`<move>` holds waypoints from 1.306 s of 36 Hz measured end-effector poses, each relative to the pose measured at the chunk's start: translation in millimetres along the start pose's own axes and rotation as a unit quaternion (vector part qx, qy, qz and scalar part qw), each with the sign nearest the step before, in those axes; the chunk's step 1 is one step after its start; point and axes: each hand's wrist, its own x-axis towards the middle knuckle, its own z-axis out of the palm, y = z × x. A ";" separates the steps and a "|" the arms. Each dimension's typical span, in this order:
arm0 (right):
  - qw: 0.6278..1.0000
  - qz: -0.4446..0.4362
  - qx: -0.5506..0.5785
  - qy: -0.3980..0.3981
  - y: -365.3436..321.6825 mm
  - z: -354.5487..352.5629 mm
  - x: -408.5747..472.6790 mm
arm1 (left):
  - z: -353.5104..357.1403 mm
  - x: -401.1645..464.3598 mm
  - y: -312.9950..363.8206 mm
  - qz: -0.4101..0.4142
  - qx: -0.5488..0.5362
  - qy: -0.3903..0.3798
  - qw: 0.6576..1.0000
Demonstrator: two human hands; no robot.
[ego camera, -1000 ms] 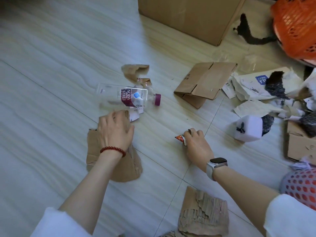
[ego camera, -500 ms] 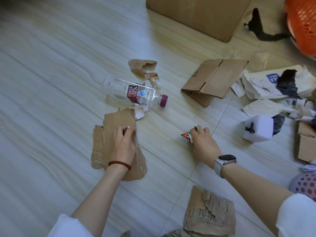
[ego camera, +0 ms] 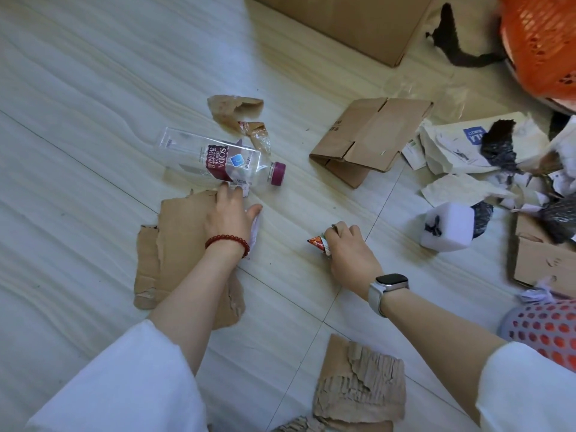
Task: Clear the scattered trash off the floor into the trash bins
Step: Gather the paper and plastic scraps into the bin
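My left hand [ego camera: 232,213] lies with fingers stretched over the far edge of a torn brown cardboard sheet [ego camera: 174,244], fingertips reaching a white paper scrap [ego camera: 255,229] and almost touching a clear soda bottle [ego camera: 218,160] with a maroon cap, lying on its side. My right hand [ego camera: 349,251] rests on the floor and grips a small red wrapper [ego camera: 316,243]. An orange mesh bin [ego camera: 542,42] is at the top right. A pink perforated bin [ego camera: 542,332] is at the lower right edge.
A large cardboard box [ego camera: 343,20] stands at the back. A folded cardboard piece [ego camera: 371,135], a crumpled brown paper scrap [ego camera: 233,107], a white foam block [ego camera: 448,227] and a pile of papers and black plastic [ego camera: 467,145] lie right. Ripped cardboard [ego camera: 358,391] lies near me.
My left hand has slid forward over the torn cardboard toward the bottle and its fingers have straightened. My right hand has kept hold of the wrapper in the same spot.
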 end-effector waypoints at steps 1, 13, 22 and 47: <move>1.000 -0.001 0.000 0.005 0.1 -0.2 -0.6 | 0.7 -3.4 1.4 0.014 0.012 -0.010 1.000; 0.993 -0.064 -0.027 0.099 7.8 18.8 -7.3 | 11.9 -57.5 9.3 0.169 0.090 0.004 0.981; 0.997 -0.066 0.011 0.036 12.4 7.7 -10.4 | 3.2 -39.5 10.2 0.241 0.201 0.012 0.949; 0.923 0.000 0.236 0.304 102.2 -197.2 -162.1 | -92.1 -123.9 231.2 0.403 -0.257 0.153 0.865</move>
